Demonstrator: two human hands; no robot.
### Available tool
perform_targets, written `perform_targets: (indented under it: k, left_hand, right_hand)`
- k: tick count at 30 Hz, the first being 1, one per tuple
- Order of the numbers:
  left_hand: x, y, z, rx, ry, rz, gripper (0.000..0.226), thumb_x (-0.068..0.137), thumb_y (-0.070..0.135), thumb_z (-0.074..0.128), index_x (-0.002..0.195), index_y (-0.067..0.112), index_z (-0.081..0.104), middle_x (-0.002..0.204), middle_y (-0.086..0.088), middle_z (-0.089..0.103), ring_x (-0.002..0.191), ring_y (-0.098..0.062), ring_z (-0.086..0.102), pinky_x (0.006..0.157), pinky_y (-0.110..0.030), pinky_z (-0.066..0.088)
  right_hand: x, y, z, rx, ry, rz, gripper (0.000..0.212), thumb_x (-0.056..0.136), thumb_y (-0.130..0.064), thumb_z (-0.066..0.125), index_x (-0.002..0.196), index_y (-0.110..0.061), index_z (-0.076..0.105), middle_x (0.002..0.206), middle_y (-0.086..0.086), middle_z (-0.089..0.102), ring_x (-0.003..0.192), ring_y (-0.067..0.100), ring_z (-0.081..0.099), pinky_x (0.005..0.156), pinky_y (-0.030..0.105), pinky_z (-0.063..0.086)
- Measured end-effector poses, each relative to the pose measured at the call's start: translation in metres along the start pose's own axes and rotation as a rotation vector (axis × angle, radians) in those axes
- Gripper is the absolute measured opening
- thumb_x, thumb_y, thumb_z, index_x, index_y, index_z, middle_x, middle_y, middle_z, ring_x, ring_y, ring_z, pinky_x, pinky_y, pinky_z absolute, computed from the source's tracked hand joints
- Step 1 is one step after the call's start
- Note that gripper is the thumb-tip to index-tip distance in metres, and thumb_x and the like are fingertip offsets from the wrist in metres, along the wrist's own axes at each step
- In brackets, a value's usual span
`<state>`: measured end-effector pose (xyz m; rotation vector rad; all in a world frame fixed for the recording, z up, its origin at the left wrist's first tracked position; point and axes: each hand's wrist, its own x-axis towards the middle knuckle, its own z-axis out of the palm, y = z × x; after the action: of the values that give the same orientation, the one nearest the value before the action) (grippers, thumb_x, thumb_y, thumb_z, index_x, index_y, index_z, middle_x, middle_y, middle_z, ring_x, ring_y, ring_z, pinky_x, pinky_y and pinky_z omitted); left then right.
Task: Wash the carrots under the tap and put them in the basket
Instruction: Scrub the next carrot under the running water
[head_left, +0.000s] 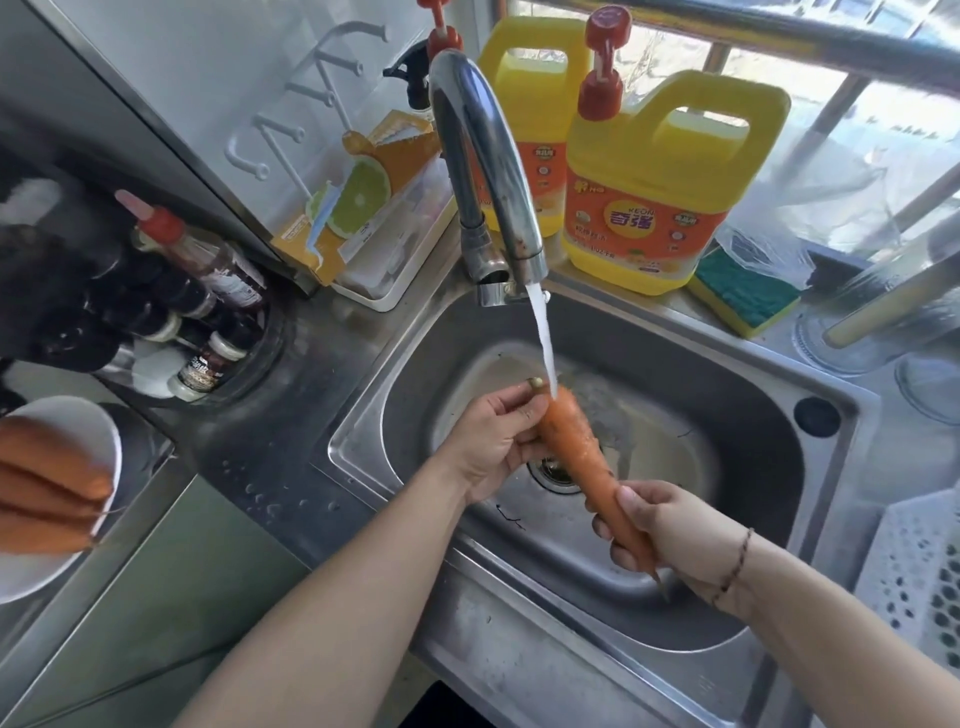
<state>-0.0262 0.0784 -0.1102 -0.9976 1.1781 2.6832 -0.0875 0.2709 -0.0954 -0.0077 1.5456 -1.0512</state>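
Over the steel sink (753, 415) I hold one orange carrot (582, 447) slanted, thick end up. Water from the chrome tap (483, 156) falls onto that thick end. My left hand (498, 441) grips the carrot's thick upper part, fingers curled round it. My right hand (670, 535) grips the thin lower end, whose tip pokes out below the palm. Three more carrots (47, 483) lie on a white plate (31, 577) at the far left. A white perforated basket (919, 577) stands at the right edge, partly cut off by the frame.
Two yellow detergent jugs (660, 187) stand behind the sink beside a green and yellow sponge (743, 296). Sauce bottles (208, 312) crowd the back left counter. A white tray with an orange box (374, 208) sits left of the tap. Glass lids (883, 322) lie at the right.
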Motion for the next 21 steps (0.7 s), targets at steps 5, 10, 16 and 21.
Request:
perform_targets:
  k: [5, 10, 16, 21]
  left_hand:
    - [0.008, -0.013, 0.021, 0.072, 0.365, 0.064, 0.006, 0.093, 0.009, 0.067, 0.088, 0.010, 0.071, 0.079, -0.007, 0.068, 0.069, -0.017, 0.066, 0.062, -0.033, 0.060]
    - [0.009, -0.009, 0.023, 0.146, 0.479, 0.085, 0.015, 0.091, 0.020, 0.071, 0.078, 0.013, 0.072, 0.070, -0.001, 0.071, 0.068, -0.015, 0.068, 0.072, -0.038, 0.060]
    - [-0.001, -0.001, 0.005, 0.013, 0.084, 0.017, 0.020, 0.101, 0.011, 0.049, 0.108, 0.008, 0.068, 0.090, -0.009, 0.074, 0.079, -0.017, 0.072, 0.069, -0.031, 0.060]
    - [-0.006, -0.001, 0.010, -0.058, -0.063, 0.028, 0.028, 0.094, 0.003, 0.052, 0.121, 0.008, 0.059, 0.105, -0.013, 0.068, 0.094, -0.022, 0.068, 0.081, -0.034, 0.060]
  right_hand:
    - [0.003, -0.003, 0.004, -0.673, 0.285, -0.159, 0.033, 0.104, -0.019, 0.037, 0.076, -0.018, 0.053, 0.072, 0.001, 0.061, 0.053, 0.015, 0.049, 0.055, 0.028, 0.041]
    - [0.007, 0.003, 0.006, -0.360, 0.168, -0.130, 0.031, 0.106, -0.014, 0.035, 0.086, -0.013, 0.058, 0.068, 0.002, 0.058, 0.045, 0.015, 0.045, 0.051, 0.026, 0.039]
    - [0.002, 0.005, -0.007, 0.140, -0.050, 0.004, 0.032, 0.108, -0.016, 0.030, 0.101, 0.001, 0.056, 0.066, 0.007, 0.059, 0.044, 0.019, 0.047, 0.045, 0.024, 0.038]
    - [-0.010, -0.008, -0.011, 0.379, -0.247, 0.114, 0.037, 0.107, -0.020, 0.027, 0.103, 0.003, 0.055, 0.075, 0.015, 0.057, 0.053, 0.024, 0.048, 0.057, 0.033, 0.041]
